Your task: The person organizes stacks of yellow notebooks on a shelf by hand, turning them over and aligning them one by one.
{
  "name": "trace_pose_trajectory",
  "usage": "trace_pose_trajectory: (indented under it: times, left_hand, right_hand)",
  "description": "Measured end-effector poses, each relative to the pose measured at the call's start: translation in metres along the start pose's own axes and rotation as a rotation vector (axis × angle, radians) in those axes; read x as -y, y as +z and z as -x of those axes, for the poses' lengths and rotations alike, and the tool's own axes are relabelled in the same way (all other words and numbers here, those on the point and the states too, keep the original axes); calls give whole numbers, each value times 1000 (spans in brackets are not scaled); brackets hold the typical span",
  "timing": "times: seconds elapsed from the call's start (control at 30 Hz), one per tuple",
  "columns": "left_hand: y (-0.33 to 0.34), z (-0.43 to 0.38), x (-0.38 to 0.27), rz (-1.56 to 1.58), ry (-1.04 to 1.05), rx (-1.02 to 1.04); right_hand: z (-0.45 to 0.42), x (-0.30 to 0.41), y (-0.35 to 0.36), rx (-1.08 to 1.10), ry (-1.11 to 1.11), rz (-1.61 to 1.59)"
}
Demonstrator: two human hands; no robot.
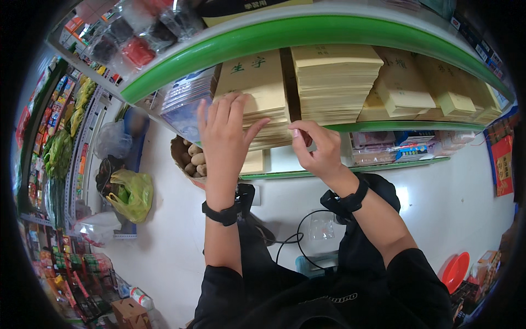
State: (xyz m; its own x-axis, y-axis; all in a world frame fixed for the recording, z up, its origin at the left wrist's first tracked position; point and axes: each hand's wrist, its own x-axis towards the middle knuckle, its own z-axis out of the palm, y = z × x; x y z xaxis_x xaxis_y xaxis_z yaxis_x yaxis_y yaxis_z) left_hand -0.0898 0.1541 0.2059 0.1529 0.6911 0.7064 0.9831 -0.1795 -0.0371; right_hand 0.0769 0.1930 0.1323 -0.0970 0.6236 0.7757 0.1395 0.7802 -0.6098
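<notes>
My left hand (225,127) lies over the front left of a stack of pale yellow exercise books (250,82) with green writing on the top cover. Its fingers are spread and slightly blurred, and the thumb points right across the front edges. Close to that stack's front right corner is my right hand (318,148), fingers curled, thumb and index finger close together. Whether it pinches a page edge cannot be made out. Left of the stack are plastic-covered booklets (190,98); right of it rises a taller stack of yellow books (335,82).
A green-edged shelf (304,35) crosses above the stacks. Below stand a carton of potatoes (195,158) and packaged goods (394,148). On the floor are a yellow-green bag (131,193), a black cable (299,236) and a blue stool (316,263). A red basin (456,271) is at right.
</notes>
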Motion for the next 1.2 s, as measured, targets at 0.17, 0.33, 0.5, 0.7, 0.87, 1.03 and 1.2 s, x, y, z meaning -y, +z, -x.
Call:
trace_pose_trajectory:
  times: [0.17,0.33,0.5,0.7,0.87,1.03,1.2]
  left_hand:
    - [-6,-5,-4,-147,82,53]
    - [-12,-14,-16,-193,216,70]
    - [-16,-27,-27,-341,358,158]
    - [-14,-27,-25,-363,419,169]
    - [-13,-26,-23,-279,397,66]
    - [-9,-26,-18,-257,364,12]
    - [-8,-23,-17,-230,346,6]
  right_hand:
    - [-7,-7,-2,-71,16,38]
    - [-11,-9,-8,-94,11,41]
    - [-12,-15,-9,-139,3,27]
    - [-8,-10,-14,-66,38,17]
    - [-9,-4,-15,82,-28,25]
    - [-10,-1,-10,198,24,47]
    - [-13,-6,-4,346,101,106]
